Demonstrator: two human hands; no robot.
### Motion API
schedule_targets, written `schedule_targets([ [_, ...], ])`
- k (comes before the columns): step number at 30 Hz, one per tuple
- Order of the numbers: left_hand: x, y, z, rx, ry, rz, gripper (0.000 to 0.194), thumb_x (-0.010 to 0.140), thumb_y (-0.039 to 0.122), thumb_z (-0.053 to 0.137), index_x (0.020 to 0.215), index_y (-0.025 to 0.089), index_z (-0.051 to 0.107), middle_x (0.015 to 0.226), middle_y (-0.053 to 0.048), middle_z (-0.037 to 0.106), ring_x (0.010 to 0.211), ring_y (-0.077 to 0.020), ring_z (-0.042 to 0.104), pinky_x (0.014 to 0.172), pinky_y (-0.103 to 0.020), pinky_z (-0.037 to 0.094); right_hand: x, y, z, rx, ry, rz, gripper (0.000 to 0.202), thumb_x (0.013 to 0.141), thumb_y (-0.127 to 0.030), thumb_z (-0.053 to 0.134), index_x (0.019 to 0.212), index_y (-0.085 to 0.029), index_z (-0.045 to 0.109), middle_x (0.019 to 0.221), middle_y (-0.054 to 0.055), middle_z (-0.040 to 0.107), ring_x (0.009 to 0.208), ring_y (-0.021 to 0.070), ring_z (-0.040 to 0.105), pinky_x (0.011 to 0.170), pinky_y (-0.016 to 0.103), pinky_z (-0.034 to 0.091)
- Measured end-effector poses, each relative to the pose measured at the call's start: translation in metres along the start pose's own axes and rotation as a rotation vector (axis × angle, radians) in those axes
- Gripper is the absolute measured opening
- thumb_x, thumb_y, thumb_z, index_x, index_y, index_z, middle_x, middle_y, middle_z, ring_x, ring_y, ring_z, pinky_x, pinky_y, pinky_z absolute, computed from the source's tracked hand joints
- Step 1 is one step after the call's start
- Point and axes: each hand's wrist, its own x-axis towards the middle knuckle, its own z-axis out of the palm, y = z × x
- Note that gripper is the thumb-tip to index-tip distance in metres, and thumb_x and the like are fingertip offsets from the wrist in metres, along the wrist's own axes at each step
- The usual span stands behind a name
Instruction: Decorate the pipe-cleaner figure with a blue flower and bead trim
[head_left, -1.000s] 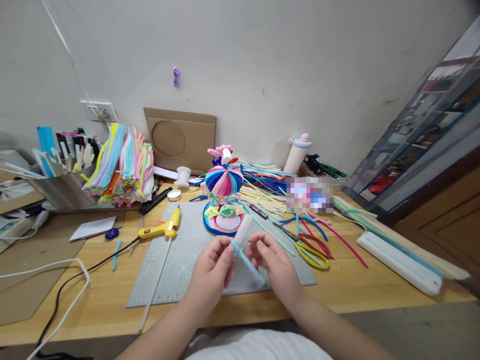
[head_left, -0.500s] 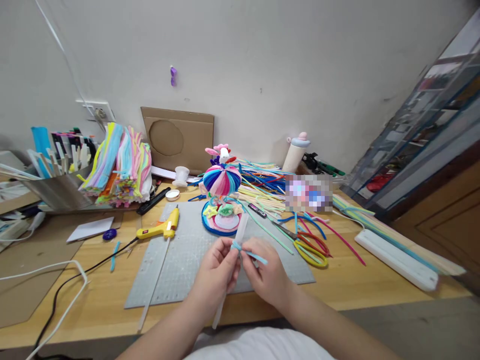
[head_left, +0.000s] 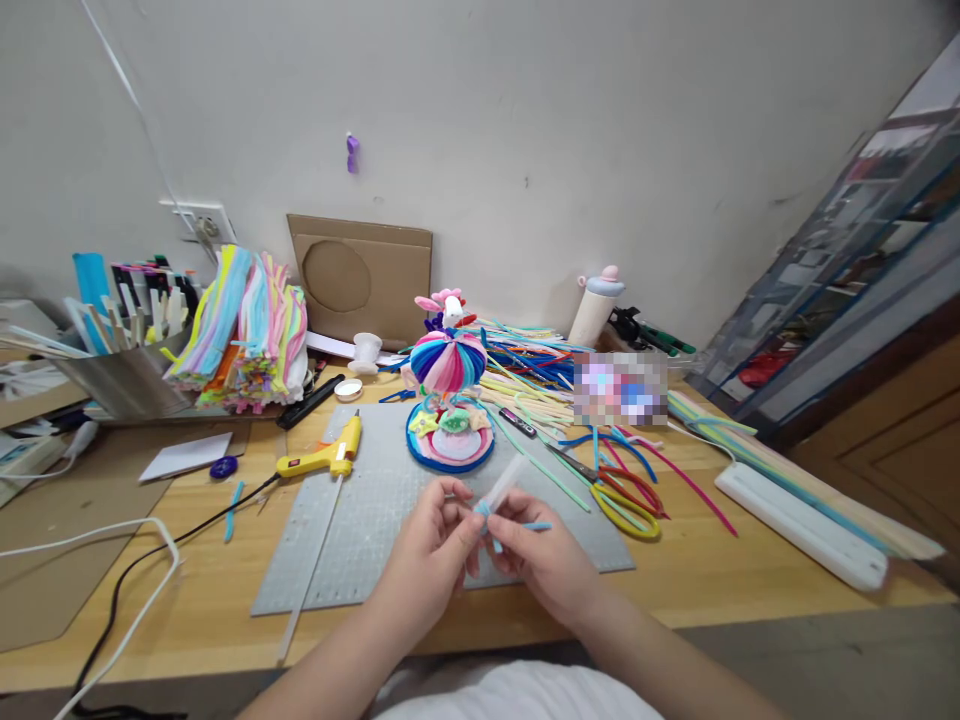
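My left hand (head_left: 436, 535) is closed around a translucent glue stick (head_left: 510, 480), whose upper end slants up to the right. A light blue pipe cleaner (head_left: 537, 526) is wound about the stick between my hands. With thumb and fingers, my right hand (head_left: 546, 560) pinches the pipe cleaner near the winding, and one loose end pokes out to the right. Fingers hide the lower part of the stick. Just beyond stands a pipe-cleaner figure with a striped, rounded body (head_left: 448, 362) on a round base (head_left: 420, 455).
A grey cutting mat (head_left: 352, 540) lies beneath my hands. On its left rests a yellow glue gun (head_left: 322, 458) with a black cord. Scissors (head_left: 626, 510) and loose pipe cleaners lie at right, near a white power strip (head_left: 799, 525). A metal holder (head_left: 124, 375) stands far left.
The glue stick has tilted further to the right and sits lower between my hands. My right hand has turned, shifting its grip along the pipe cleaner.
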Motion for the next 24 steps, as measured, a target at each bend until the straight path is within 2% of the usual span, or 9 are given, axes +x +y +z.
schedule_targets([
  [2,-0.002,-0.002,-0.001,0.008,-0.067,-0.085,0.030,0.081,0.045,0.054,0.095,0.021,0.042,0.061,0.007,0.050,0.040,-0.0061,0.041,0.036,-0.016,0.030,0.001,0.003,-0.002,0.042,0.095,-0.037,0.021,0.075,-0.033,0.070,0.079,-0.015,0.058,0.060,-0.004,0.052,0.046,0.0058,0.043,0.043,0.018,0.029],
  [3,-0.003,-0.004,-0.002,0.020,-0.112,-0.121,0.029,0.081,0.045,0.053,0.091,0.019,0.044,0.060,0.007,0.049,0.039,-0.0052,0.038,0.035,-0.016,0.028,0.001,0.003,-0.003,0.061,0.128,-0.044,0.023,0.074,-0.034,0.071,0.080,-0.016,0.058,0.060,-0.004,0.051,0.045,0.0060,0.043,0.042,0.018,0.029],
  [6,-0.006,-0.008,-0.005,0.094,-0.189,-0.184,0.027,0.082,0.044,0.051,0.079,0.017,0.047,0.055,0.006,0.047,0.037,-0.0036,0.031,0.036,-0.017,0.021,-0.001,0.004,-0.004,0.036,0.117,0.049,0.030,0.072,-0.038,0.072,0.088,-0.018,0.057,0.053,-0.007,0.047,0.041,0.0057,0.038,0.038,0.018,0.024],
  [9,-0.009,-0.010,-0.005,0.166,-0.188,-0.212,0.025,0.083,0.041,0.050,0.077,0.016,0.049,0.054,0.006,0.046,0.040,-0.0050,0.032,0.039,-0.018,0.022,-0.006,0.003,-0.001,-0.030,0.101,0.138,0.029,0.069,-0.038,0.073,0.078,-0.016,0.055,0.045,-0.010,0.038,0.038,0.0037,0.026,0.037,0.018,0.016],
  [13,-0.015,-0.004,-0.008,0.249,-0.208,-0.229,0.026,0.083,0.041,0.049,0.075,0.016,0.051,0.054,0.007,0.040,0.048,-0.0069,0.033,0.045,-0.019,0.025,-0.009,0.001,0.000,-0.055,0.181,0.081,0.029,0.065,-0.035,0.075,0.069,-0.015,0.055,0.046,-0.008,0.041,0.041,0.0039,0.030,0.040,0.018,0.019],
  [17,-0.022,0.003,-0.020,0.356,-0.195,-0.279,0.026,0.083,0.041,0.049,0.074,0.017,0.052,0.054,0.007,0.041,0.051,-0.0077,0.034,0.048,-0.020,0.025,-0.005,-0.011,-0.015,0.046,0.246,0.060,0.029,0.063,-0.034,0.078,0.070,-0.016,0.056,0.045,-0.010,0.036,0.037,0.0022,0.024,0.038,0.018,0.014],
  [20,-0.028,0.002,-0.040,0.380,-0.158,-0.347,0.029,0.080,0.045,0.052,0.074,0.016,0.054,0.053,0.006,0.042,0.050,-0.0078,0.033,0.047,-0.020,0.024,-0.001,-0.025,-0.036,0.103,0.363,-0.037,0.028,0.063,-0.032,0.079,0.072,-0.017,0.057,0.047,-0.010,0.035,0.037,0.0013,0.022,0.037,0.017,0.013],
  [22,-0.030,-0.001,-0.055,0.341,-0.053,-0.382,0.032,0.076,0.048,0.055,0.080,0.016,0.058,0.054,0.006,0.042,0.049,-0.0081,0.032,0.046,-0.020,0.023,-0.001,-0.032,-0.051,0.106,0.457,-0.147,0.028,0.063,-0.031,0.079,0.074,-0.017,0.057,0.051,-0.009,0.038,0.039,0.0013,0.025,0.038,0.016,0.015],
  [24,-0.029,-0.003,-0.069,0.267,0.108,-0.392,0.042,0.071,0.047,0.060,0.102,0.018,0.057,0.057,0.007,0.044,0.049,-0.0087,0.035,0.045,-0.020,0.025,-0.004,-0.032,-0.061,0.043,0.468,-0.196,0.027,0.066,-0.032,0.078,0.079,-0.017,0.059,0.052,-0.008,0.041,0.040,0.0024,0.029,0.039,0.017,0.019],
])
